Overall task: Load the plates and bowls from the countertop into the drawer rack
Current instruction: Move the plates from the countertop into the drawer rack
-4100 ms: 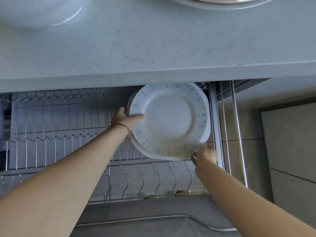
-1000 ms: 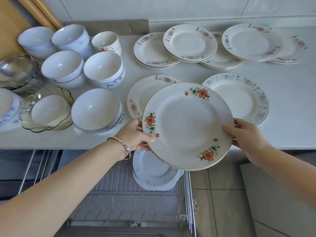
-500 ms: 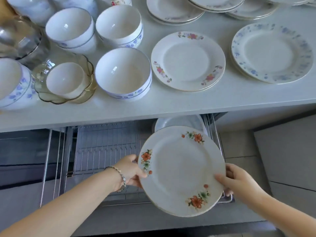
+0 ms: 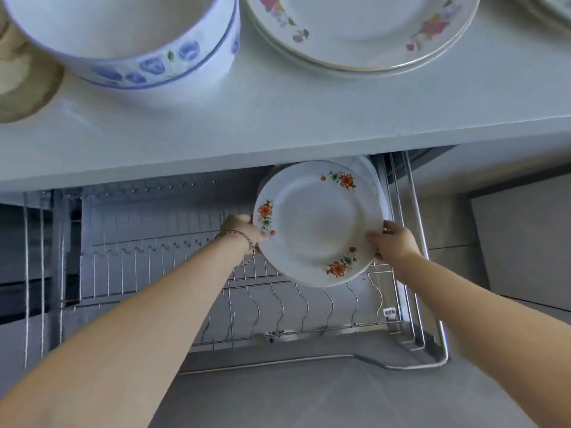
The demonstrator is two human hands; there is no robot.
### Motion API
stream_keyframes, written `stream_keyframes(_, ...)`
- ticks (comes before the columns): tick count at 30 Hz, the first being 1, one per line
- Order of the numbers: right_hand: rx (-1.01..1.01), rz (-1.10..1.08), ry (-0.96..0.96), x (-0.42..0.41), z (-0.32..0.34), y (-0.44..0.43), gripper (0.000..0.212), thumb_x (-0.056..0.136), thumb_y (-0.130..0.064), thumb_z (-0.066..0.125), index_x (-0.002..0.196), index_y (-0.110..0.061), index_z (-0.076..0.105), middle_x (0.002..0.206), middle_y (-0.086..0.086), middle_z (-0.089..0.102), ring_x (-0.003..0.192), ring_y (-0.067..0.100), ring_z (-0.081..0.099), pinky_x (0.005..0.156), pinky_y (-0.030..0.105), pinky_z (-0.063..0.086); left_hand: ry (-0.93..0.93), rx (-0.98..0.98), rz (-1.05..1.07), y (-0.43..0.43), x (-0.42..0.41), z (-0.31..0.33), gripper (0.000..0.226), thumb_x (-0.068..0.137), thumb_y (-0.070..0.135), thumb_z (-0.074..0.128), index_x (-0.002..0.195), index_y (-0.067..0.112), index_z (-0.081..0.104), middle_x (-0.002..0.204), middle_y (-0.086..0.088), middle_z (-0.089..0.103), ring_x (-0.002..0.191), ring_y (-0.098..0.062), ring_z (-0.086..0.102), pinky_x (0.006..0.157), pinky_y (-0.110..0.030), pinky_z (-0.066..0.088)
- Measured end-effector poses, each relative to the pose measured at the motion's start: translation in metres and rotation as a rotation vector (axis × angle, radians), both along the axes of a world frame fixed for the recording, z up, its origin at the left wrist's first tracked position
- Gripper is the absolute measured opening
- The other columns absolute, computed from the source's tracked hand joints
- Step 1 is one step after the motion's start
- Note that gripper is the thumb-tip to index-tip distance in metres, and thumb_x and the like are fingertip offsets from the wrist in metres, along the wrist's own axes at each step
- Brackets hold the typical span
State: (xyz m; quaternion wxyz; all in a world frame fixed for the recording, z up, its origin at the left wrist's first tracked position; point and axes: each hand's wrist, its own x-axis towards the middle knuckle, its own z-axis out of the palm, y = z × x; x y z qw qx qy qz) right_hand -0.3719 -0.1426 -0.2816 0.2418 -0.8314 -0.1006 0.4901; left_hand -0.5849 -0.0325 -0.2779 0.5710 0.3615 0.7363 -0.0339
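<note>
A white plate with orange flowers (image 4: pixel 315 220) stands tilted on edge at the far right of the wire drawer rack (image 4: pixel 278 307). My left hand (image 4: pixel 241 231) grips its left rim and my right hand (image 4: pixel 392 242) grips its lower right rim. Just behind it, the rim of another white plate (image 4: pixel 375 183) stands in the rack, mostly hidden. On the countertop (image 4: pixel 278 118) above sit a white bowl with blue flowers (image 4: pixel 129 35) and a stack of floral plates (image 4: pixel 361 29).
The rack's left slots and front row of curved wire dividers (image 4: pixel 296 307) hold nothing. A yellowish glass dish edge (image 4: pixel 21 84) shows at the far left of the counter. Drawer rails (image 4: pixel 414 230) run along the right, with grey floor tiles (image 4: pixel 509 242) beyond.
Both hands carried the orange-flower plate from above the counter down into the drawer, up against the plate standing at the rack's right end. My view has dropped closer to the drawer.
</note>
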Motion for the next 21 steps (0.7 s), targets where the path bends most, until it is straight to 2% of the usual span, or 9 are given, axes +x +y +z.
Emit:
stream_keyframes(1, -0.005, -0.017, -0.009, 0.003, -0.005, 0.003, 0.021, 0.084, -0.001, 0.052, 0.098, -0.012, 0.061, 0.072, 0.003, 0.056, 0.075, 0.026, 0.052, 0.067, 0.033, 0.048, 0.008, 0.02, -0.019, 0.003, 0.004, -0.006, 0.037, 0.079, -0.004, 0.067, 0.115, -0.002, 0.059, 0.122, -0.016, 0.065, 0.107, -0.031, 0.065, 0.089, -0.045, 0.055)
stream_keyframes(3, -0.005, -0.036, -0.036, 0.007, -0.014, 0.008, 0.022, 0.081, 0.0, 0.051, 0.096, -0.009, 0.065, 0.069, 0.006, 0.055, 0.069, 0.025, 0.049, 0.064, 0.032, 0.044, 0.032, 0.063, -0.053, 0.009, 0.01, -0.016, 0.038, 0.078, -0.001, 0.071, 0.114, 0.001, 0.06, 0.121, -0.015, 0.066, 0.108, -0.03, 0.065, 0.09, -0.044, 0.056)
stream_keyframes(5, 0.001, -0.053, -0.076, 0.008, -0.02, 0.012, 0.023, 0.079, -0.002, 0.051, 0.097, -0.005, 0.066, 0.074, 0.01, 0.057, 0.07, 0.024, 0.048, 0.066, 0.032, 0.042, 0.069, 0.109, -0.083, 0.012, 0.015, -0.025, 0.036, 0.077, 0.0, 0.072, 0.112, 0.001, 0.062, 0.119, -0.015, 0.067, 0.108, -0.029, 0.065, 0.091, -0.042, 0.055)
stream_keyframes(9, -0.026, -0.019, -0.23, 0.001, -0.021, 0.017, 0.021, 0.083, -0.008, 0.049, 0.094, -0.008, 0.067, 0.083, 0.013, 0.063, 0.072, 0.027, 0.049, 0.054, 0.025, 0.035, 0.144, 0.215, -0.118, 0.009, 0.023, -0.032, 0.032, 0.08, 0.004, 0.07, 0.111, 0.001, 0.065, 0.118, -0.014, 0.067, 0.109, -0.028, 0.063, 0.095, -0.035, 0.052)
stream_keyframes(13, -0.041, 0.027, -0.36, -0.001, -0.019, 0.016, 0.02, 0.085, -0.007, 0.046, 0.092, 0.0, 0.064, 0.096, 0.021, 0.067, 0.076, 0.03, 0.049, 0.064, 0.025, 0.033, 0.17, 0.29, -0.095, -0.003, 0.029, -0.031, 0.03, 0.083, 0.004, 0.062, 0.113, 0.008, 0.065, 0.117, -0.009, 0.068, 0.109, -0.027, 0.063, 0.089, -0.027, 0.049)
stream_keyframes(15, -0.041, 0.065, -0.366, 0.001, -0.018, 0.013, 0.019, 0.084, -0.004, 0.047, 0.092, 0.0, 0.064, 0.091, 0.02, 0.067, 0.076, 0.033, 0.052, 0.062, 0.024, 0.033, 0.121, 0.327, -0.028, -0.01, 0.032, -0.029, 0.037, 0.084, -0.004, 0.052, 0.117, 0.01, 0.063, 0.116, -0.009, 0.068, 0.109, -0.027, 0.062, 0.089, -0.028, 0.048)
stream_keyframes(17, -0.039, 0.065, -0.332, 0.003, -0.017, 0.009, 0.016, 0.084, -0.003, 0.047, 0.083, -0.009, 0.062, 0.085, 0.013, 0.064, 0.074, 0.029, 0.05, 0.055, 0.024, 0.031, 0.027, 0.33, 0.073, -0.018, 0.033, -0.027, 0.05, 0.081, -0.013, 0.041, 0.122, 0.011, 0.059, 0.115, -0.01, 0.066, 0.106, -0.025, 0.061, 0.095, -0.036, 0.051)
stream_keyframes(19, -0.066, 0.049, -0.281, 0.002, -0.018, 0.009, 0.015, 0.084, -0.004, 0.048, 0.077, -0.013, 0.058, 0.084, 0.007, 0.059, 0.075, 0.026, 0.048, 0.05, 0.023, 0.03, -0.031, 0.305, 0.149, -0.027, 0.037, -0.022, 0.055, 0.079, -0.016, 0.035, 0.121, 0.012, 0.057, 0.106, -0.006, 0.063, 0.1, -0.022, 0.058, 0.093, -0.039, 0.052)
stream_keyframes(21, -0.111, 0.029, -0.235, -0.003, -0.019, 0.012, 0.015, 0.086, -0.005, 0.049, 0.089, -0.012, 0.063, 0.084, 0.008, 0.057, 0.071, 0.027, 0.048, 0.048, 0.021, 0.028, -0.021, 0.286, 0.179, -0.03, 0.043, -0.018, 0.056, 0.079, -0.016, 0.035, 0.123, 0.012, 0.054, 0.105, -0.003, 0.06, 0.1, -0.022, 0.055, 0.088, -0.033, 0.049)
